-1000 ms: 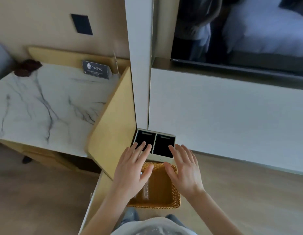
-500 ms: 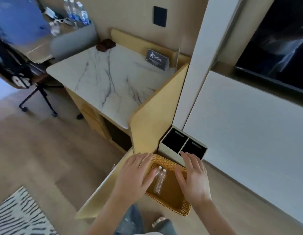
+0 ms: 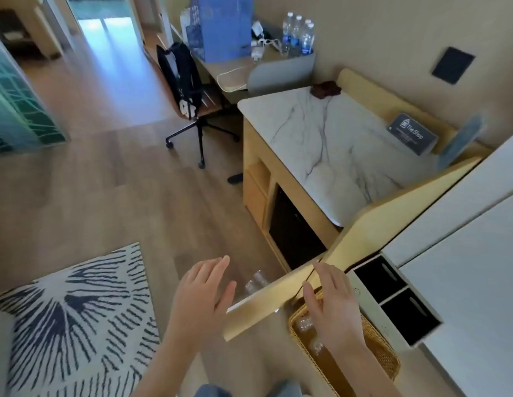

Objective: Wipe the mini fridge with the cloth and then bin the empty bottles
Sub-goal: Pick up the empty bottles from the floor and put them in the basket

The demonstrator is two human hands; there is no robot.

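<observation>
A woven wicker bin (image 3: 384, 355) stands on the floor at lower right with clear empty bottles (image 3: 305, 325) lying in it. My right hand (image 3: 334, 308) hovers open over the bin, holding nothing. My left hand (image 3: 202, 299) is open too, left of a wooden cabinet door edge (image 3: 266, 308). Two more clear bottles (image 3: 255, 280) show on the floor between my hands, partly hidden by that door. The black mini fridge (image 3: 292, 233) sits in the cabinet under the marble top (image 3: 335, 144). A dark brown cloth (image 3: 325, 89) lies at the marble top's far corner.
A white double-slot bin (image 3: 392, 299) stands against the wall right of the wicker bin. A card sign (image 3: 413, 133) sits on the marble. A desk with full water bottles (image 3: 298, 35), a blue bag, and a rolling chair (image 3: 192, 110) lie beyond. A patterned rug (image 3: 77, 316) covers the floor at left.
The view has swung left and back, bringing the room, desk and rug into sight. My left hand has moved off the bin to the left of the cabinet door; my right hand stays over the bin.
</observation>
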